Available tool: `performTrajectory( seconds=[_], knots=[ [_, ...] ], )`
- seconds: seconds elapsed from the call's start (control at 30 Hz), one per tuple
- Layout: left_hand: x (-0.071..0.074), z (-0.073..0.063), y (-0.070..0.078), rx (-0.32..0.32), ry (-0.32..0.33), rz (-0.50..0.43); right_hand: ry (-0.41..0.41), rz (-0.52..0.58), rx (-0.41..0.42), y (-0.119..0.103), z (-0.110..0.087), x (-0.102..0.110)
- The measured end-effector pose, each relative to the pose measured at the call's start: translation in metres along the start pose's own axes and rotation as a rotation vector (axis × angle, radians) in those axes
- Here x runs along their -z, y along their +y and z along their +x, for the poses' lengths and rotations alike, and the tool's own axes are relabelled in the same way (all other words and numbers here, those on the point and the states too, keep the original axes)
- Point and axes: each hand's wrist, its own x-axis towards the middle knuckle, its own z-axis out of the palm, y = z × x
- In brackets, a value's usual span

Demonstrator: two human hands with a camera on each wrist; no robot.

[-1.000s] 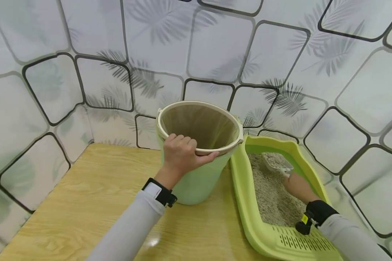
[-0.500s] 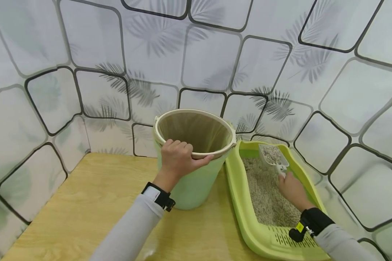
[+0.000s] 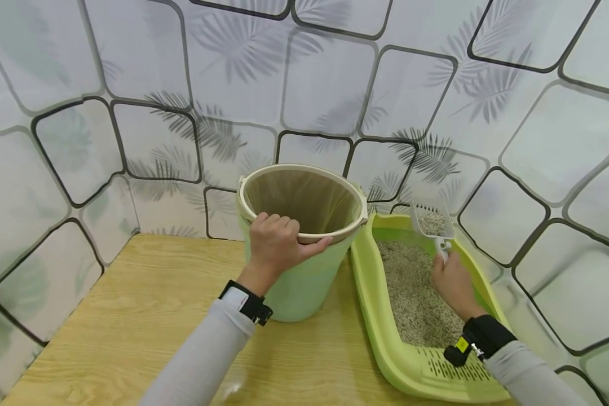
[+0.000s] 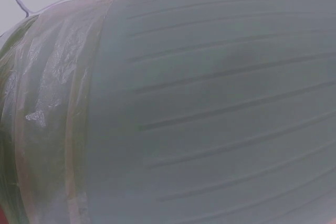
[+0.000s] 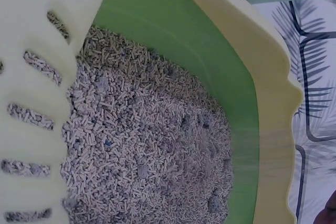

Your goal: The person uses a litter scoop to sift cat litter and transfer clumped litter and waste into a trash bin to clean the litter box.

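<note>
My left hand (image 3: 278,245) grips the near rim of a pale green trash can (image 3: 301,287), with the thumb along the outside. A beige ring and clear bag liner (image 4: 50,108) wrap the top of the can. My right hand (image 3: 453,285) holds a whitish litter scoop (image 3: 445,219) by its handle, with some pellet litter in the scoop. The scoop is raised at the far end of a yellow-green litter box (image 3: 373,304), overlapping its rim in the head view. Litter pellets (image 5: 147,129) cover the box floor, with darker clumps among them.
Both containers stand on a wood-grain table (image 3: 162,316), the can directly left of the litter box. A slotted ledge (image 3: 444,365) forms the box's near end. Patterned wall covering (image 3: 325,79) rises close behind and on both sides.
The scoop, at first down in the litter, has been lifted up and away toward the far end, carrying litter. My left hand keeps its hold on the can's rim. The view shifted slightly.
</note>
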Motion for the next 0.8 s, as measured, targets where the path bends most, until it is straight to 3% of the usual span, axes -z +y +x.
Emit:
performTrajectory(
  seconds=[0.3, 0.4, 0.6, 0.8],
  knots=[
    [0.000, 0.001, 0.000, 0.000, -0.009, 0.012, 0.019, -0.033, -0.020, 0.000, 0.008, 0.011],
    [-0.001, 0.000, 0.000, 0.001, -0.008, 0.012, -0.010, -0.152, 0.036, 0.002, 0.010, 0.020],
    [-0.001, 0.000, -0.001, 0.000, -0.014, 0.011, -0.077, -0.427, 0.244, 0.002, 0.016, 0.038],
    [-0.001, 0.001, -0.001, -0.003, -0.013, 0.015, -0.157, -0.493, 0.262, -0.007, 0.018, 0.042]
  ],
)
